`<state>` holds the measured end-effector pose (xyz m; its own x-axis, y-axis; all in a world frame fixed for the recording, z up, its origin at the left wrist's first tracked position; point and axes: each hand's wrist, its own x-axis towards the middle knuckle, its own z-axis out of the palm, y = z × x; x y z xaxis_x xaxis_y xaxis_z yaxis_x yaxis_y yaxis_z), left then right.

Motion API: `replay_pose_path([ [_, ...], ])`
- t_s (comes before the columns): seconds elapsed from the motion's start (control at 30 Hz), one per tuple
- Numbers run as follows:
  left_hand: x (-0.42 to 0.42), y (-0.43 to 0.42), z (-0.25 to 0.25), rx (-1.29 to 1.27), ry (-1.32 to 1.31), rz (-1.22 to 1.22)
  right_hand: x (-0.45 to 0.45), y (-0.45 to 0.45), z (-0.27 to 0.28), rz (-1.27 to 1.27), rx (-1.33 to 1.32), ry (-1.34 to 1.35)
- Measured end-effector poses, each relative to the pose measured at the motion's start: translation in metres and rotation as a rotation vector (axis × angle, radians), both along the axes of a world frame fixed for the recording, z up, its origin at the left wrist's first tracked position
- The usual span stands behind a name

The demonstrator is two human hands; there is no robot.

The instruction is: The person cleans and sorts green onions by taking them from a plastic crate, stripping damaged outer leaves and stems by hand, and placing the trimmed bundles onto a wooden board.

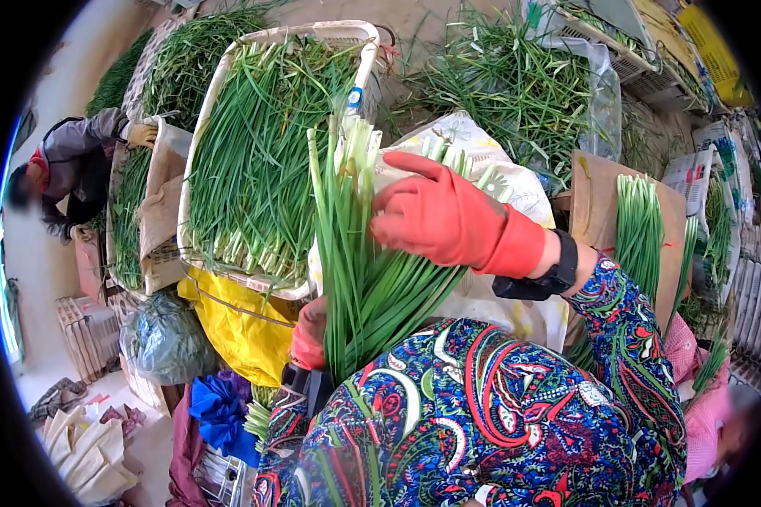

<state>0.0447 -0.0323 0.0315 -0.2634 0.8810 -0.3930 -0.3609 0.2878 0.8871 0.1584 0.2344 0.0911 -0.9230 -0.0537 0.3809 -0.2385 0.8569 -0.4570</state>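
A bunch of garlic chives [351, 270] stands nearly upright before my chest, its pale stalk ends [357, 144] at the top. My left hand [308, 333], in a red rubber glove, is closed around the lower leaves; the bunch partly hides its fingers. At the right side of the stalks is my right hand [448, 211], also red-gloved. Its index finger reaches toward the pale ends while the other fingers curl against the bunch; what they pinch is hidden. More chives [431, 291] lie under my right hand on a pale sheet [528, 308].
A white basket [196, 160] full of chives stands ahead to the left, a yellow bag [241, 334] below it. Loose chives [516, 93] are heaped ahead. At right, a bundle [638, 228] rests on a brown board [592, 198]. Other people sit at far left [80, 152] and lower right [706, 422].
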Motion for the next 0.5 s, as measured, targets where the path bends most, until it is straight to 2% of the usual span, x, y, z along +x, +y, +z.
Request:
replay_pose_path([
  [0.07,-0.002,0.002,-0.01,0.133,-0.419,0.079,0.006,0.008,0.005,0.092,-0.179,0.079],
  [0.1,-0.002,0.003,-0.012,0.197,-0.628,0.12,0.011,0.01,0.01,0.065,-0.603,0.046],
  [0.13,0.0,0.003,-0.008,0.035,-0.681,0.215,0.016,0.011,0.017,0.035,-1.029,0.008],
  [0.17,0.002,0.003,-0.008,0.037,-0.589,0.189,0.019,0.011,0.019,0.001,-1.456,-0.031],
  [0.2,0.004,0.004,-0.008,0.04,-0.496,0.16,0.013,0.022,0.017,0.086,-1.444,0.147],
  [0.23,0.003,0.004,-0.008,0.01,-0.437,0.162,0.011,0.026,0.023,-0.183,-1.534,0.136],
  [0.3,0.003,0.005,-0.009,-0.055,-0.32,0.163,0.015,0.047,0.03,-0.284,-1.606,0.05],
  [0.37,0.004,0.008,-0.012,0.017,-0.753,0.287,0.013,0.05,0.027,-0.336,-1.455,-0.268],
  [0.43,0.004,0.006,-0.009,0.042,-0.598,0.212,0.001,0.038,0.018,-0.428,-1.368,-0.567],
  [0.5,0.003,0.008,-0.006,-0.006,-0.341,0.108,-0.008,0.02,0.024,-0.36,-1.274,-0.711],
])
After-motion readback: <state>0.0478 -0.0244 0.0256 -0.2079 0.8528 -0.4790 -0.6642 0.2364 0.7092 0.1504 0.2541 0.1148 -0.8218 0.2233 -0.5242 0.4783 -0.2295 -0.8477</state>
